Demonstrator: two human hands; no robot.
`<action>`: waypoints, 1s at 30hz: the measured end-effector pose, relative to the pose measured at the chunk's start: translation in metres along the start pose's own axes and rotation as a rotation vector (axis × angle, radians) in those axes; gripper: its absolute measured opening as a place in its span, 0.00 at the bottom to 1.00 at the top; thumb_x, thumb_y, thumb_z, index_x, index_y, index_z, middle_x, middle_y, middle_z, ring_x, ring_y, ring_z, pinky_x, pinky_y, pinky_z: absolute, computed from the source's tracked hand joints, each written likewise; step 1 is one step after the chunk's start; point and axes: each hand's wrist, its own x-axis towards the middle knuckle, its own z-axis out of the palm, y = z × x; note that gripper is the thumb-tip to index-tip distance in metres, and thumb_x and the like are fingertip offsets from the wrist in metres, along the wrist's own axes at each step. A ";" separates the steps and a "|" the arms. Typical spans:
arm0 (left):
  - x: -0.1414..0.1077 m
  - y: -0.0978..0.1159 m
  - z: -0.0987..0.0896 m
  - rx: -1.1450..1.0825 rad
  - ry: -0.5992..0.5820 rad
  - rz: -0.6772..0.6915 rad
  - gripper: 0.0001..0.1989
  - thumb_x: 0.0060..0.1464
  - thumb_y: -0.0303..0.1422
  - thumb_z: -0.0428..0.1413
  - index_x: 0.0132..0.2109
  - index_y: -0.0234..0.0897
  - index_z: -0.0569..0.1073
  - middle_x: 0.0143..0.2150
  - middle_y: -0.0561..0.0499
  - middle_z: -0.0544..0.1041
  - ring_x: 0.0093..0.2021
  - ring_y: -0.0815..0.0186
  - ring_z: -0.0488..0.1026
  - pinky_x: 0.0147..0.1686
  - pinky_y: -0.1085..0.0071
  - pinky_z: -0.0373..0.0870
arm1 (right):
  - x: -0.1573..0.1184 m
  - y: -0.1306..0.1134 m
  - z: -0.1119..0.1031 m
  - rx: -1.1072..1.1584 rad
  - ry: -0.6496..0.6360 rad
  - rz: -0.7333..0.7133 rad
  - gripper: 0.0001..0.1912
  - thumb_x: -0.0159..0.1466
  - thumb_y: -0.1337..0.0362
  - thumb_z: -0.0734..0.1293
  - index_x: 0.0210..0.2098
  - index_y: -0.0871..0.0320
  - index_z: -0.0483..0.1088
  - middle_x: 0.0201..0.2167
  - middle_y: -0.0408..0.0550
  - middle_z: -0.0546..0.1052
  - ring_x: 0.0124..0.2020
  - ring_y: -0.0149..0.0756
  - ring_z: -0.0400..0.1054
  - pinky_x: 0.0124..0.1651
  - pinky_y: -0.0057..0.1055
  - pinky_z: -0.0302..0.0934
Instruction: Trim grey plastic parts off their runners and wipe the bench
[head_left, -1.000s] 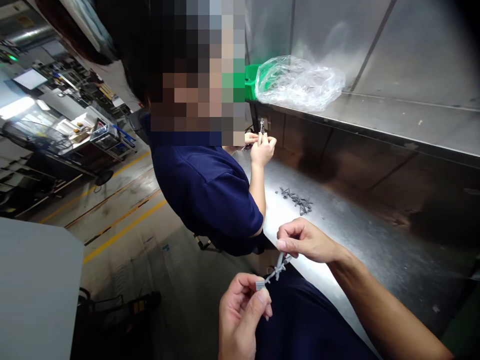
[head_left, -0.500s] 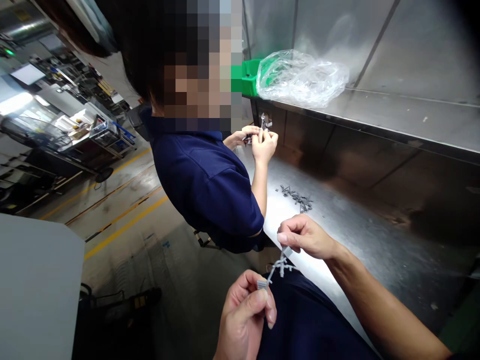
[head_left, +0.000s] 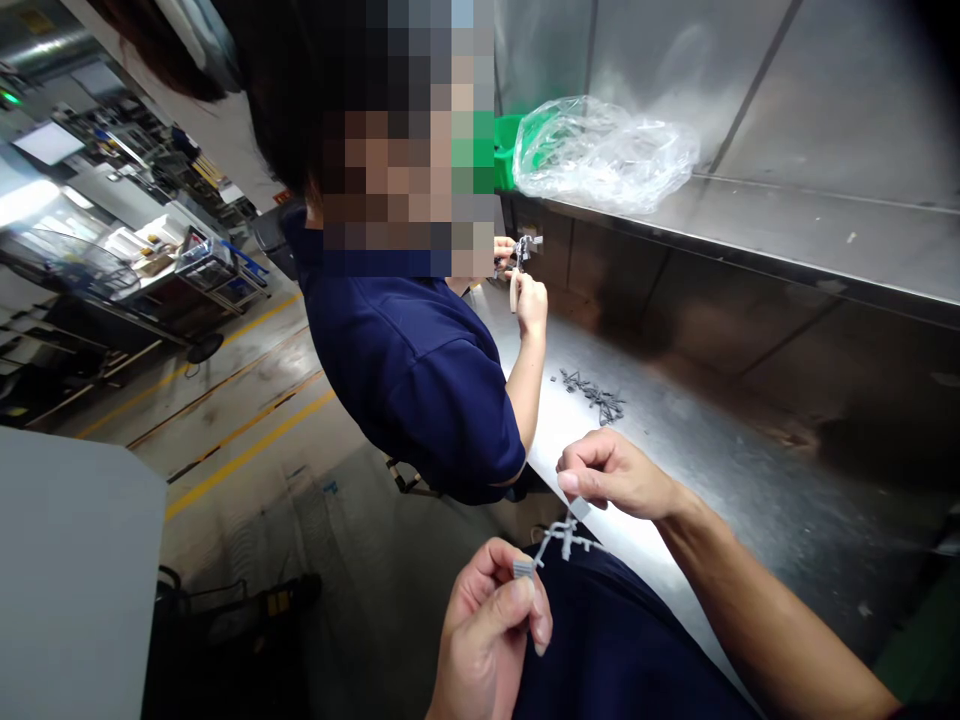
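Note:
A light-grey branched plastic sprue (head_left: 566, 535) with small flat tabs spans the space between my hands, above my dark-clothed lap. My left hand (head_left: 491, 630) is closed, pinching a ribbed tab at the sprue's lower end between thumb and forefinger. Higher and to the right, my right hand (head_left: 619, 475) is closed too, thumb and forefinger together at the flat tab on the upper end; the exact contact is partly hidden. Beyond my right hand, a pile of small dark-grey plastic pieces (head_left: 596, 395) lies on the metal table (head_left: 720, 480).
At my left sits a co-worker in a navy shirt (head_left: 420, 370), whose hands (head_left: 529, 295) hold a similar grey piece and a tool with a pale handle. A metal shelf (head_left: 787, 240) above the table bears a clear plastic bag (head_left: 607, 160) and a green bin (head_left: 506, 150).
The sprue's upper tab has turned and shifted slightly right and down; my hands have barely moved. The co-worker's nearer hand has lowered a little.

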 end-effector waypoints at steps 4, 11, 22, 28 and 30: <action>0.000 0.000 0.000 0.018 0.021 0.039 0.10 0.54 0.36 0.65 0.36 0.35 0.73 0.23 0.55 0.71 0.23 0.74 0.65 0.25 0.75 0.58 | -0.003 0.000 -0.002 0.011 -0.050 0.022 0.24 0.62 0.51 0.73 0.20 0.61 0.66 0.14 0.39 0.67 0.16 0.22 0.57 0.19 0.22 0.52; 0.001 0.001 0.000 0.052 0.055 0.051 0.11 0.54 0.37 0.65 0.38 0.36 0.73 0.24 0.56 0.70 0.24 0.73 0.66 0.24 0.75 0.60 | -0.004 -0.003 -0.001 0.018 -0.101 0.035 0.21 0.61 0.54 0.74 0.21 0.61 0.68 0.16 0.40 0.70 0.18 0.24 0.60 0.22 0.22 0.58; 0.001 0.000 -0.001 0.071 0.078 0.060 0.12 0.54 0.38 0.64 0.38 0.35 0.73 0.24 0.55 0.70 0.24 0.72 0.66 0.25 0.75 0.60 | -0.005 -0.009 -0.002 0.043 -0.159 0.020 0.13 0.58 0.61 0.77 0.26 0.64 0.76 0.19 0.43 0.75 0.20 0.24 0.64 0.24 0.21 0.60; -0.001 0.000 -0.002 0.079 0.075 0.065 0.11 0.54 0.38 0.64 0.37 0.35 0.73 0.24 0.55 0.69 0.24 0.73 0.65 0.26 0.74 0.59 | -0.007 -0.012 -0.004 0.052 -0.168 0.003 0.07 0.58 0.65 0.77 0.30 0.64 0.79 0.22 0.45 0.78 0.22 0.24 0.67 0.26 0.21 0.62; 0.000 0.000 -0.003 0.078 0.077 0.067 0.11 0.54 0.38 0.64 0.37 0.35 0.73 0.24 0.56 0.69 0.24 0.73 0.65 0.26 0.74 0.59 | -0.007 -0.013 -0.005 0.056 -0.173 -0.004 0.06 0.58 0.67 0.77 0.31 0.63 0.79 0.23 0.45 0.79 0.22 0.24 0.68 0.27 0.20 0.63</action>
